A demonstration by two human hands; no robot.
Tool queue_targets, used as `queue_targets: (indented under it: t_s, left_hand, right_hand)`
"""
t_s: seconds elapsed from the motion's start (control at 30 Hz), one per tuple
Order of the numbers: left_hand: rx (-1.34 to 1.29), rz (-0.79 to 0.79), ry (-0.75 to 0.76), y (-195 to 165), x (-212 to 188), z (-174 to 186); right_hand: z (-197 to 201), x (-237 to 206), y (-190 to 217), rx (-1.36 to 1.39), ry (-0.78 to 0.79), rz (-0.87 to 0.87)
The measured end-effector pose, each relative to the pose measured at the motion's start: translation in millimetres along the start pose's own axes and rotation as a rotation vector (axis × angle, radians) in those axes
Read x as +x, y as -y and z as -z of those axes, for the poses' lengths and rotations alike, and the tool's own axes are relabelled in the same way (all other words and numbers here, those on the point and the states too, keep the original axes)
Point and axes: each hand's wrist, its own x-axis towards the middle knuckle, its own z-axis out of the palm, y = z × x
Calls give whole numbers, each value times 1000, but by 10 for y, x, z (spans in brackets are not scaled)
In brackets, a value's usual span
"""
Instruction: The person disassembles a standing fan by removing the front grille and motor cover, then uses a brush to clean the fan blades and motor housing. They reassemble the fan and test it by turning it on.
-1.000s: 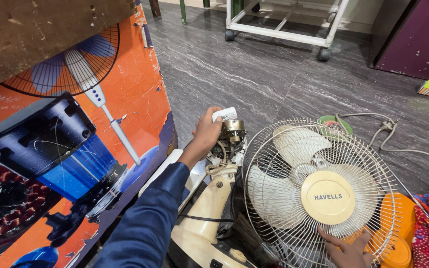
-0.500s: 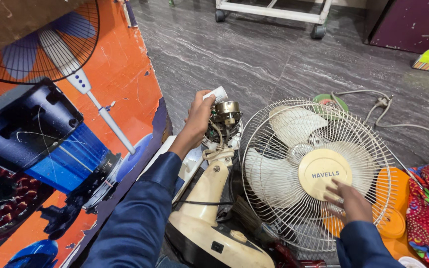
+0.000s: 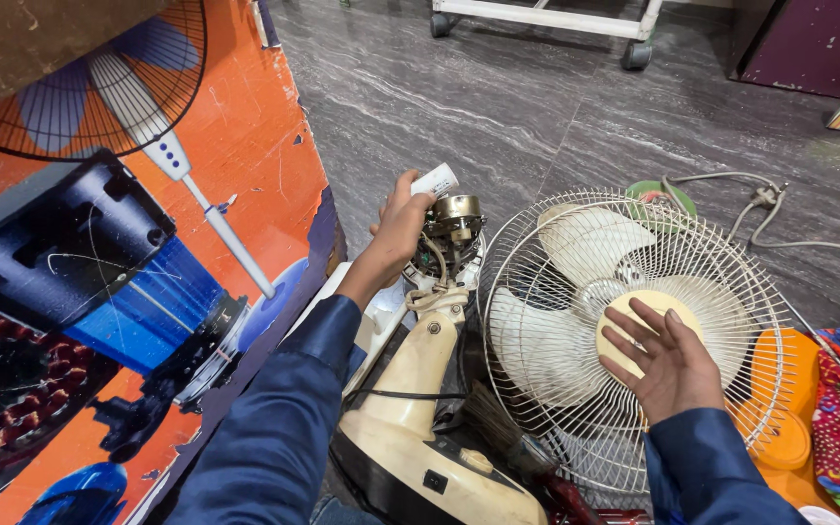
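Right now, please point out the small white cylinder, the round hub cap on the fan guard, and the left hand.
small white cylinder [image 3: 436, 181], head view, its side wall.
round hub cap [image 3: 624, 313], head view, bare cream face.
left hand [image 3: 399, 228], head view, its back.

A single head-worn camera looks steeply down and forward. It sits close above the left hand [image 3: 402, 226] and right hand [image 3: 668, 365], grey floor [image 3: 537, 107] beyond them.

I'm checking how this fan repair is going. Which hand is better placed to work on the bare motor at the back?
Left, probably. The left hand holds a small white tube right beside the exposed motor, while the right hand lies flat on the round cap of the fan grille, away from it.
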Motion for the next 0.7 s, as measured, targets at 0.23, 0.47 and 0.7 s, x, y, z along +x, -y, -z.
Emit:
queue_targets:
  t_s: [0.23, 0.47, 0.7]
  left_hand:
    - [33, 14, 18, -85, -71, 15]
    - [59, 26, -21, -83, -41, -40]
    - [144, 14, -51, -22, -2, -71]
  right_hand:
    - [53, 22, -26, -9, -2, -81]
    - [174, 103, -160, -79, 51, -129]
    - [221, 106, -323, -152, 21, -197]
